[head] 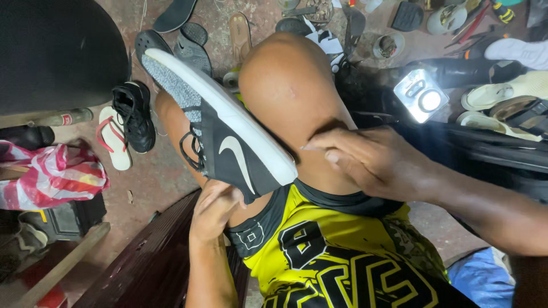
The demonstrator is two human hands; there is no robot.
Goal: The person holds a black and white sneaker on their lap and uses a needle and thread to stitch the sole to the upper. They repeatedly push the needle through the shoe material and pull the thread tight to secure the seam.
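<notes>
My left hand (pixel 212 210) cupped the heel of one black-and-grey knit sneaker with a white sole (pixel 225 134), fingers curled, propping it against my raised knee (pixel 288 94). My right hand (pixel 365 161) pinched something thin at the heel's edge, fingertips pressed together; I could not make out what. The sneaker hid my left thumb. One red-strapped white flip-flop (pixel 113 137) lay on the floor.

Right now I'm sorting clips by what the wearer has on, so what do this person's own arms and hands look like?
Both arms are bare with no sleeves showing. The left hand and the right hand wear no gloves, and no rings, watch or bracelet can be seen. The only clothing in view is a pair of yellow and black patterned shorts with a dark hem, worn on the legs rather than the arms.
</notes>
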